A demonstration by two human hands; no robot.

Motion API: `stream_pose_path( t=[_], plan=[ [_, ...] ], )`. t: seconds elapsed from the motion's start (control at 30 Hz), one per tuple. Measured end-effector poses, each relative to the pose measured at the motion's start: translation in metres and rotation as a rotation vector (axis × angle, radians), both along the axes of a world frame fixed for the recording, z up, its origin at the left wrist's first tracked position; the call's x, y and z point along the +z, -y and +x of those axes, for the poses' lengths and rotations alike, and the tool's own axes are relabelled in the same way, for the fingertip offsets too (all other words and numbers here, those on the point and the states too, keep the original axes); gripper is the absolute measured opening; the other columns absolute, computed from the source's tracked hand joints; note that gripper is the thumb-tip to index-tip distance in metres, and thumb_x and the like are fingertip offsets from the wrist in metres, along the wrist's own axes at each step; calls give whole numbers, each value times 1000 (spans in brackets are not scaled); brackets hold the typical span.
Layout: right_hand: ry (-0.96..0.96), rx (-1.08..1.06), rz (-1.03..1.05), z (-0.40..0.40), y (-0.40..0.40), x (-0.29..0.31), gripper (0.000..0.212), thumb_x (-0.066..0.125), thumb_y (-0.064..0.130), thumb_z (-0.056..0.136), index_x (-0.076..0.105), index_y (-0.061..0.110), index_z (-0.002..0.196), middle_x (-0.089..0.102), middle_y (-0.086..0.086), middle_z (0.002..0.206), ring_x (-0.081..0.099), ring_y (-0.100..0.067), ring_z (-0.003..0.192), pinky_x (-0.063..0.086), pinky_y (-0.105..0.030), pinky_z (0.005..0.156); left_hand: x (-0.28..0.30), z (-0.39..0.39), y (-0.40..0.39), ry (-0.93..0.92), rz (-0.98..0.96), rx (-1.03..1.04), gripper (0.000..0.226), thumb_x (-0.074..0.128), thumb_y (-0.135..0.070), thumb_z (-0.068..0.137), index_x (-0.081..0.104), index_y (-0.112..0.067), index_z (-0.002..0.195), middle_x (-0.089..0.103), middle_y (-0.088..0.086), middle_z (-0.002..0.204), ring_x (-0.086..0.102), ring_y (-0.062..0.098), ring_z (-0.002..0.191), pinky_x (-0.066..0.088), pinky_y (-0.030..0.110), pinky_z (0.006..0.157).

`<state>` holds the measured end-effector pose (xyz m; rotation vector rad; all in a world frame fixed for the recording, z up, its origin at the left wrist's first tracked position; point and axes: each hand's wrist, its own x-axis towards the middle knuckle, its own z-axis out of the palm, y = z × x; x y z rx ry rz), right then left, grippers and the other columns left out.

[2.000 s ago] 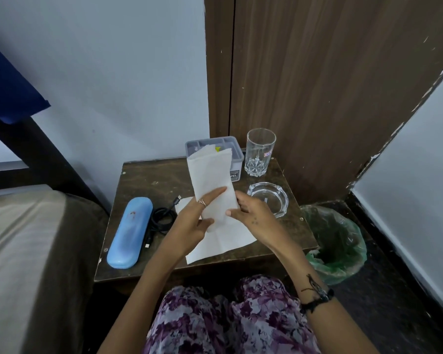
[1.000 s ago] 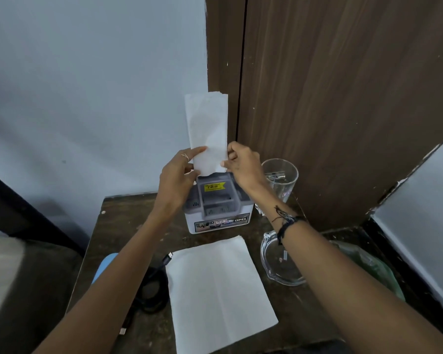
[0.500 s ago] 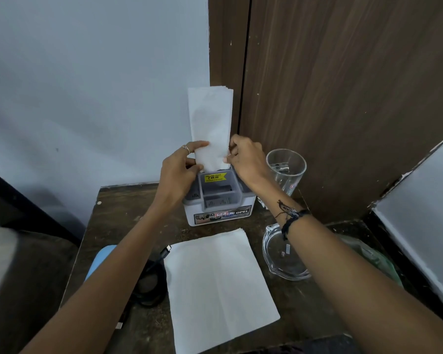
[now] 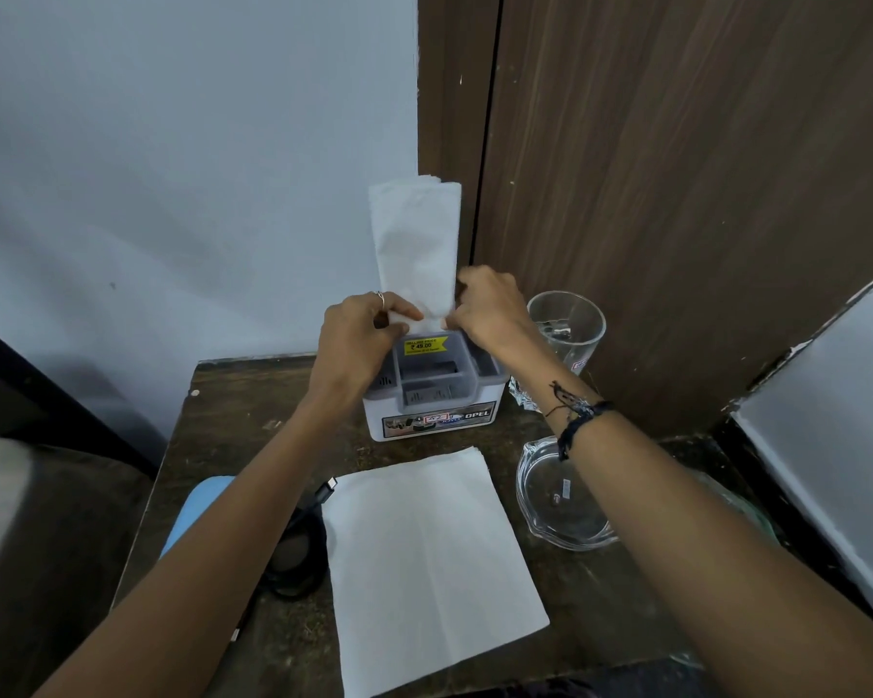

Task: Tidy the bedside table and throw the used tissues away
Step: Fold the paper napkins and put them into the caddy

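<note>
Both hands meet at twelve o'clock on the bedside table [image 4: 233, 425], directly above the grey-topped white organiser box [image 4: 432, 395]; the left hand [image 4: 356, 340] pinches the lower left edge of a folded white tissue [image 4: 417, 244] between thumb and forefinger, a ring on one finger; the right hand [image 4: 490, 309] pinches the lower right edge with curled fingers, a dark thread band at its wrist; the tissue stands upright, its bottom end at the box's top opening beside a yellow price sticker [image 4: 426, 345]; at six o'clock a flat unfolded tissue [image 4: 424, 561] lies on the table; a drinking glass [image 4: 568, 330] stands at two o'clock against the wooden panel [image 4: 676, 168]; a clear glass ashtray [image 4: 558, 501] sits at three o'clock, partly under the right forearm; at eight o'clock a light blue case [image 4: 195, 511] and a coiled black cable [image 4: 298, 551] show beside the left forearm.
</note>
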<state>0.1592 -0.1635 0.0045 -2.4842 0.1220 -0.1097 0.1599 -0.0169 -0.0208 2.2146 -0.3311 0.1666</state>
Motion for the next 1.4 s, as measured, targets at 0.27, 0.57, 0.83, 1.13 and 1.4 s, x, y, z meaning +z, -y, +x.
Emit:
stream_pose_path(
  t=[0.27, 0.57, 0.83, 1.13, 1.4],
  plan=[
    [63, 5, 236, -4, 2, 3, 26, 64, 11, 86, 66, 5, 111, 68, -9, 102, 60, -18, 89, 45, -23, 74, 10, -1, 3, 51, -183, 64, 25, 62, -5, 85, 39, -14, 88, 58, 0, 92, 58, 5, 80, 50, 22, 67],
    [-35, 4, 157, -4, 1, 2, 33, 68, 10, 81, 62, 4, 113, 66, -12, 111, 61, -25, 100, 49, -32, 82, 14, -1, -3, -57, -169, 8, 40, 67, -11, 83, 38, -17, 110, 61, -4, 90, 60, 10, 75, 46, 3, 54],
    [-10, -53, 126, -6, 1, -2, 28, 66, 9, 84, 62, -3, 109, 65, -17, 111, 61, -28, 102, 44, -26, 76, 13, 4, -1, 32, 53, 16, 29, 64, -10, 84, 62, -6, 112, 68, 13, 108, 63, 22, 94, 46, 26, 81],
    [69, -43, 136, -7, 0, 0, 43, 64, -1, 81, 53, 6, 123, 63, -13, 118, 57, -28, 111, 47, -29, 84, 18, 4, 1, 22, 53, 14, 35, 64, -7, 84, 59, -5, 118, 65, 13, 116, 60, 19, 101, 42, 18, 78],
    [47, -86, 287, -6, -1, -5, 44, 68, 2, 79, 52, 7, 120, 63, -11, 116, 58, -25, 108, 45, -26, 81, 14, -2, 2, 15, -22, 46, 32, 63, -12, 85, 55, -9, 116, 66, 10, 114, 62, 21, 99, 47, 26, 81]
  ],
)
